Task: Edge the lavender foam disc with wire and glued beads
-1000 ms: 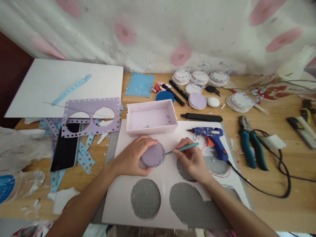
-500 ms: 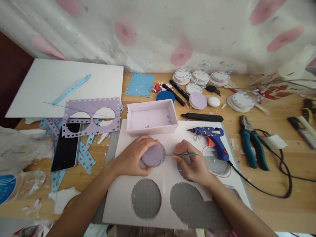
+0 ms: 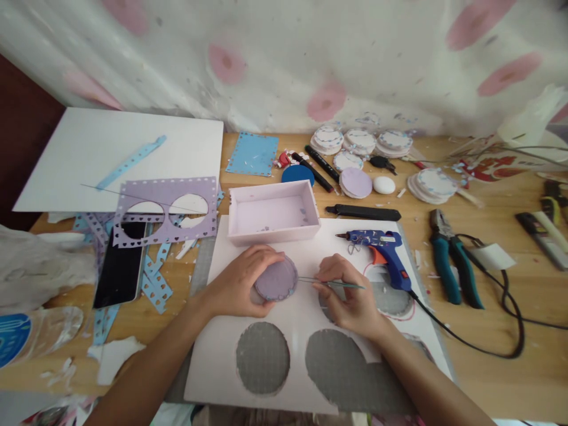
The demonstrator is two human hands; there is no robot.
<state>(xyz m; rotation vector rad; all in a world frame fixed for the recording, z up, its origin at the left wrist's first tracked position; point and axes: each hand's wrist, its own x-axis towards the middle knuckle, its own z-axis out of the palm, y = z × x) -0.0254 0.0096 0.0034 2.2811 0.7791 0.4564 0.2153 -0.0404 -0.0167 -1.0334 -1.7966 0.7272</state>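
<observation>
My left hand (image 3: 251, 278) is wrapped around the left side of a round purple disc (image 3: 276, 278), whose rim carries small pale blue bits. In my right hand (image 3: 348, 290), thumb and fingers pinch a pair of thin tweezers (image 3: 339, 284) with a greenish handle end. The tweezer tips point left and lie close to the disc's right rim; whether they touch it, I cannot tell. Both hands are over a white sheet (image 3: 222, 367) with round cut-outs, on a grey cutting mat (image 3: 262, 358).
A pink open box (image 3: 274, 236) stands behind my left hand. To the right lie a blue glue gun (image 3: 386, 251) with its cord and pliers (image 3: 452, 260). Stacked white discs (image 3: 327, 139) and black markers (image 3: 322, 163) are at the back. A phone (image 3: 119, 272) and paper scraps lie left.
The tweezers have shifted slightly right and tilted, and their tips sit a little farther from the disc. My left hand and the disc have hardly moved.
</observation>
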